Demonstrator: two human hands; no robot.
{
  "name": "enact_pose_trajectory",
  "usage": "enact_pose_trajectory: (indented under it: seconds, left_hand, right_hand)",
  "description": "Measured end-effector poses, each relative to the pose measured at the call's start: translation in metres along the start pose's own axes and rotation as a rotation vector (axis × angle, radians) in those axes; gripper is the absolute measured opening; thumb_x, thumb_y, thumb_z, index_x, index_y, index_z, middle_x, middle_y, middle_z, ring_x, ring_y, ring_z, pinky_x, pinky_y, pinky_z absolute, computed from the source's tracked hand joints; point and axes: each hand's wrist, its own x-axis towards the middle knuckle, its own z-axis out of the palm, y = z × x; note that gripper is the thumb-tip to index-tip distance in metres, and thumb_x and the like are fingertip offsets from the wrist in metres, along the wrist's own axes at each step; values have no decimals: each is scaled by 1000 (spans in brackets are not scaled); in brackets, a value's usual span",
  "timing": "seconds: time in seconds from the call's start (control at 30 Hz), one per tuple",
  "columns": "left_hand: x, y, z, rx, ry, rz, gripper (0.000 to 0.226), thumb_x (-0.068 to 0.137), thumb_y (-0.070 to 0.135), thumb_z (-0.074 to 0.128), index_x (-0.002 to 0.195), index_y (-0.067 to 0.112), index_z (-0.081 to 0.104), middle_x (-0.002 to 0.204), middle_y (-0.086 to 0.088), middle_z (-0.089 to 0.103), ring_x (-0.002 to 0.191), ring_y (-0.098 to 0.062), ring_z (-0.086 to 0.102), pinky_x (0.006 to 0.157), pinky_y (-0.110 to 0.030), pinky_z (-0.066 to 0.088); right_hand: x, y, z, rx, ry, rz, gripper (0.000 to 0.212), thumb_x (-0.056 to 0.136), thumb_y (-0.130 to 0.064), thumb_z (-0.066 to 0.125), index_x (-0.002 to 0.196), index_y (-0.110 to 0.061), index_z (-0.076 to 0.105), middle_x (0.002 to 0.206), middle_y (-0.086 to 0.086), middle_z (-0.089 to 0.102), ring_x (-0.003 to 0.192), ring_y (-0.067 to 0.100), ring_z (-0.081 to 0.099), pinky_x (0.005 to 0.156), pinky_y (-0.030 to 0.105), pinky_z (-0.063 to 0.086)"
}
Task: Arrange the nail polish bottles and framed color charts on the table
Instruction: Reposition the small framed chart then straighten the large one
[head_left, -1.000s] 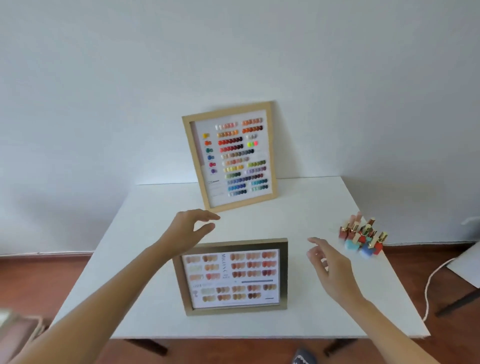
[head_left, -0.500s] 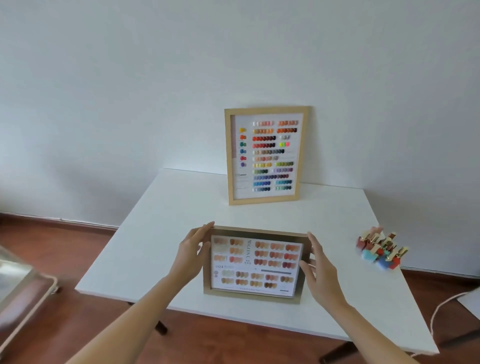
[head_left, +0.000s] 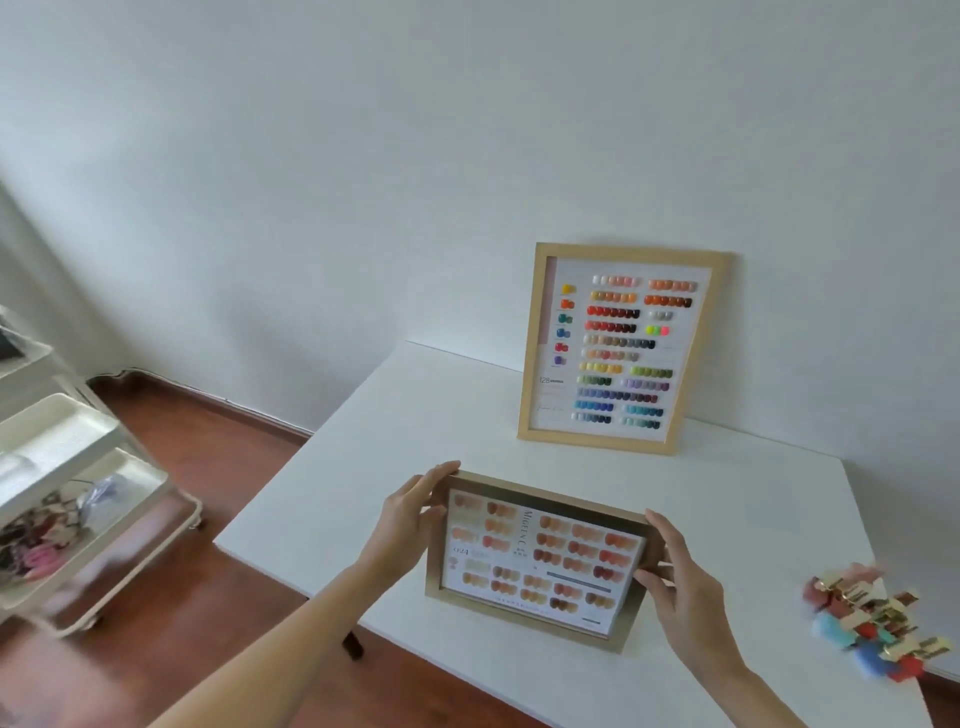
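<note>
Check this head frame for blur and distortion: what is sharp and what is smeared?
Head view: the nail polish bottles at the right edge are badly motion-smeared, and the white trolley at left is blurred; the upright color chart stays fairly crisp; wide-angle bending tilts the table and wall.

The cluster of nail polish bottles (head_left: 872, 626) to the right of the small frame (head_left: 540, 558) is smeared by motion blur, so single bottles cannot be counted or told upright from tilted. To the frame's left, the white cart (head_left: 78, 499) is cut by the picture's left edge and its jumbled contents are too blurred to name. The frame's side edges are covered by fingers, and its small print is unreadable.
</note>
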Motion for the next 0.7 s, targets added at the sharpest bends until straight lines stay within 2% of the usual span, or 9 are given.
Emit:
enact_pose_trajectory:
  seconds: [0.07,0.13,0.17,0.27,0.37,0.5,0.63,0.7]
  left_hand:
    - [6,-3,-11,12,47,0,72,92,-3,49,126,59,41,117,18,56,107,3,58,87,-11,52]
    - [12,-10,-25,19,92,-19,71,91,-5,50,127,56,43,118,14,57,106,0,60,84,-5,48]
    - [15,-14,-33,21,110,-30,70,90,-6,50,127,54,44,119,13,57,105,-2,61,82,-2,46]
    - [26,-30,-61,42,163,-50,69,89,-6,53,128,50,45,124,16,56,103,-7,63,81,2,43]
    - [40,-52,-88,54,206,-73,72,87,-7,54,128,51,45,126,17,55,100,-5,65,78,2,44]
    - [64,-87,-121,36,242,-124,75,86,-8,54,126,56,45,122,17,58,99,2,63,76,1,46]
    - [98,-124,-154,49,248,-121,74,87,-5,55,127,57,44,115,17,61,99,2,63,76,2,44]
    - [115,-140,-168,42,251,-127,73,87,-4,54,127,57,44,114,17,61,96,4,63,76,0,45]
  right_hand:
    - [18,-8,6,11,-20,-28,80,86,-3,63,138,-50,24,100,-21,61,94,-8,60,90,13,48]
    - [38,-18,15,15,-40,-63,78,85,-3,64,140,-42,25,101,-16,61,95,-3,60,92,24,50]
    - [50,-24,19,14,-52,-90,77,85,-3,65,140,-40,25,102,-15,61,96,-2,60,92,24,50]
    - [85,-43,40,13,-98,-160,78,85,-3,65,141,-41,26,97,-17,62,91,-3,61,86,16,50]
    - [117,-63,66,39,-141,-197,77,85,-2,64,140,-42,27,93,-14,63,88,1,62,84,12,50]
    - [156,-92,105,52,-176,-225,77,86,-1,63,138,-44,27,92,-23,57,90,-11,59,76,-2,44]
    - [194,-118,143,54,-184,-245,79,86,-1,63,136,-50,27,95,-28,55,88,-8,59,75,6,50]
    - [215,-128,161,53,-176,-247,79,86,1,62,135,-50,27,95,-27,55,89,-10,58,76,5,49]
